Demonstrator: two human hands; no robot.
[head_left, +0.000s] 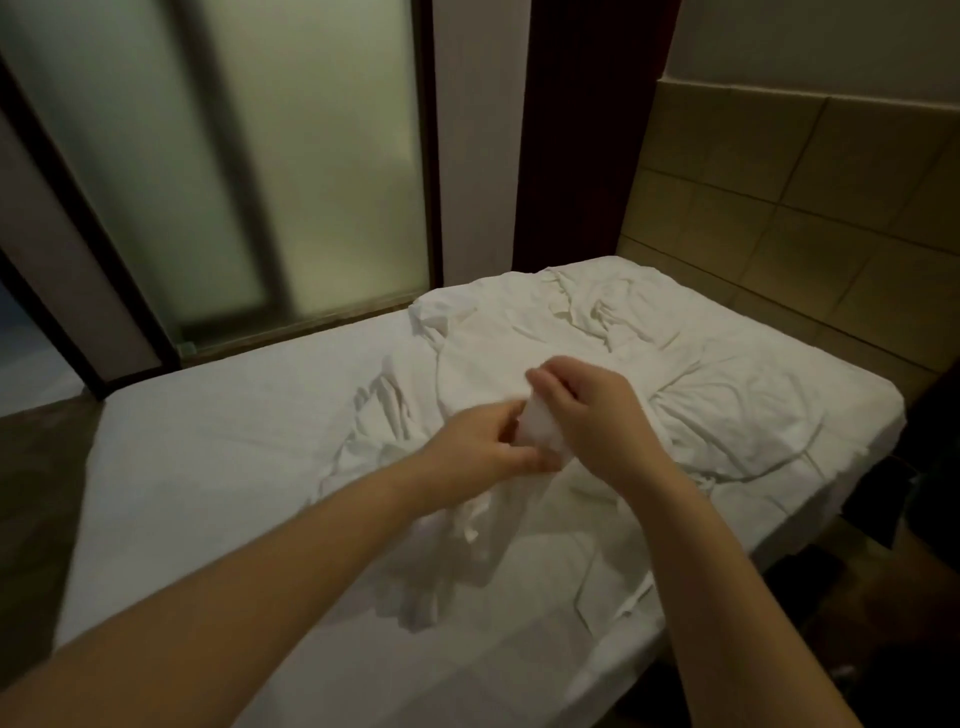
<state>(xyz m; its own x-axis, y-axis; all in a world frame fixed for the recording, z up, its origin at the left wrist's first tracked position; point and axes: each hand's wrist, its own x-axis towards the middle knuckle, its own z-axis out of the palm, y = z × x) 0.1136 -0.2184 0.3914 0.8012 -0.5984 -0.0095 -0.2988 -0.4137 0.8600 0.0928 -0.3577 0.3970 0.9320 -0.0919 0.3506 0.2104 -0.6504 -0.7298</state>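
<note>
A crumpled white sheet (623, 374) lies spread over the right half of a white mattress (218, 467). Both my arms reach out over the bed. My left hand (483, 452) pinches a raised bunch of the white cloth (537, 428) from the left, thumb and fingers curled on it. Just to the right, my right hand (592, 415) grips the same bunch from above, its fingers curled over the top. From the bunch the cloth hangs down in folds toward me (467, 551). The hands blur slightly.
A tan panelled headboard (789, 208) stands behind the bed at the right. Frosted glass doors (260, 171) in dark frames fill the wall on the left. Dark wooden floor (36, 493) runs along the bed's left side, and dark objects sit low at the right edge (914, 519).
</note>
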